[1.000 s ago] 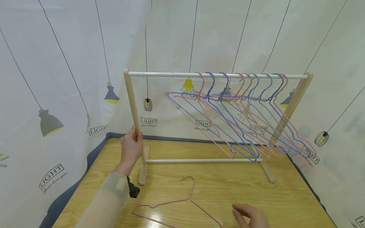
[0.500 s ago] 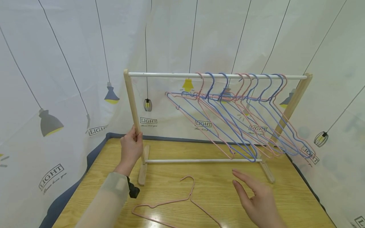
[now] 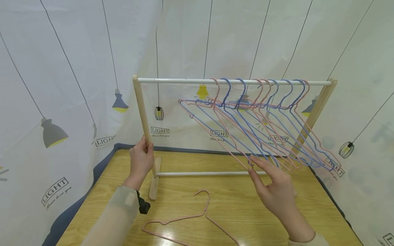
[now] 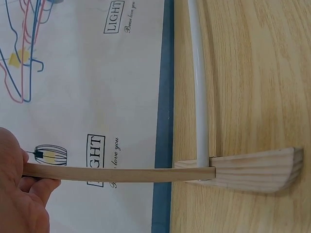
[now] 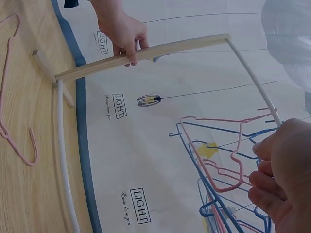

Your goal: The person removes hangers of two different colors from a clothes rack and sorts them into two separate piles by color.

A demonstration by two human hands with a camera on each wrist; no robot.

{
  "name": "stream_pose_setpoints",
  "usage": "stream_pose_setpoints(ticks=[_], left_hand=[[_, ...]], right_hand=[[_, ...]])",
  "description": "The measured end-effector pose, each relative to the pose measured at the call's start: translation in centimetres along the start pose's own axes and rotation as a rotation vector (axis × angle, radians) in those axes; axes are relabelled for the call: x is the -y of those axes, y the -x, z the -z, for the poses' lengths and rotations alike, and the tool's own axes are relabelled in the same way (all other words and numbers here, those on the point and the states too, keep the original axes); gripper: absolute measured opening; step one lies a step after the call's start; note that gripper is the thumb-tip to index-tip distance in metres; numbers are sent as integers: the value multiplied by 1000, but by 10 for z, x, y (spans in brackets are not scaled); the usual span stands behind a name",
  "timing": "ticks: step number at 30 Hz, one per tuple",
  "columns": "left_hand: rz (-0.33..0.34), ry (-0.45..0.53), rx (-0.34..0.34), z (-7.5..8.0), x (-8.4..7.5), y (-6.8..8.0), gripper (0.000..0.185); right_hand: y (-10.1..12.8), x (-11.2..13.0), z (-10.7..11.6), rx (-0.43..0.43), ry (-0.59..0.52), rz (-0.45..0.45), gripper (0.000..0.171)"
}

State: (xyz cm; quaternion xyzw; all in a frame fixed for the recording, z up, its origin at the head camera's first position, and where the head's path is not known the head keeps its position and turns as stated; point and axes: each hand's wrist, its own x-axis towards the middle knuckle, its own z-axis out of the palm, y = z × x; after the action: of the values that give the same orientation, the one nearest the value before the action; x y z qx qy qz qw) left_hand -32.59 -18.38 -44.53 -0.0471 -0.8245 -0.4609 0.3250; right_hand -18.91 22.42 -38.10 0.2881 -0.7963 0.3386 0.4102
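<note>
Nearest you, one pink hanger (image 3: 191,218) lies flat on the wooden table (image 3: 307,218), hook pointing away from you, between your two forearms, its lower part cut off by the frame edge; bare tabletop on either side of it and up to the rack's feet; your right hand (image 3: 274,189) is raised over the table right of that hanger, fingers fairly straight and loosely spread, fingertips at the bottom corner of the nearest pink hanger on the rack, touching or just short of it, can't tell which; nothing clasped in it; your left hand (image 3: 141,159) is wrapped round the left wooden post (image 3: 142,109) of the rack, low down, thumb in front, fingers curled behind; the post's foot (image 3: 155,182) rests on the table near the left edge, blue cloth trim showing past that edge; one white lower bar (image 3: 209,173) and one white top rail (image 3: 234,81) join two posts; the left stretch of the rail is bare, hangers (image 3: 255,133) bunched on the right part, about nine hooks, pink and blue mixed, exact count unclear; behind, a white curtain (image 3: 77,68) with lamp prints, close to the rack's back.
</note>
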Motion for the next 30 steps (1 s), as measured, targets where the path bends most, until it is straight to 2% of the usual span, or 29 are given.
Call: stream_pose_setpoints(ticks=[3,7,11,16,19,22,30], left_hand=[[0,3,2,1,1,0,31],[1,10,4,2,0,0,34],[4,4,2,2,1,0,35],[15,8,1,1,1,1,36],[27,18,-1,1,-1,2,35],[36,27,1,0,-2,1,36],[51,31,4,1,-1,0,39]], right_hand=[[-4,-7,-6,-12,-9,-35,40],[-8,-14,-18,-24,-86,-108,38],[-12,-17,-29,-6,-193,-229,33],[-15,-20,-39,29,-304,-421,28],[-16,-21,-42,35,-357,-499,28],[-16,-21,-45,18,-403,-528,27],[-22,-16,-47,-79,-440,-515,21]])
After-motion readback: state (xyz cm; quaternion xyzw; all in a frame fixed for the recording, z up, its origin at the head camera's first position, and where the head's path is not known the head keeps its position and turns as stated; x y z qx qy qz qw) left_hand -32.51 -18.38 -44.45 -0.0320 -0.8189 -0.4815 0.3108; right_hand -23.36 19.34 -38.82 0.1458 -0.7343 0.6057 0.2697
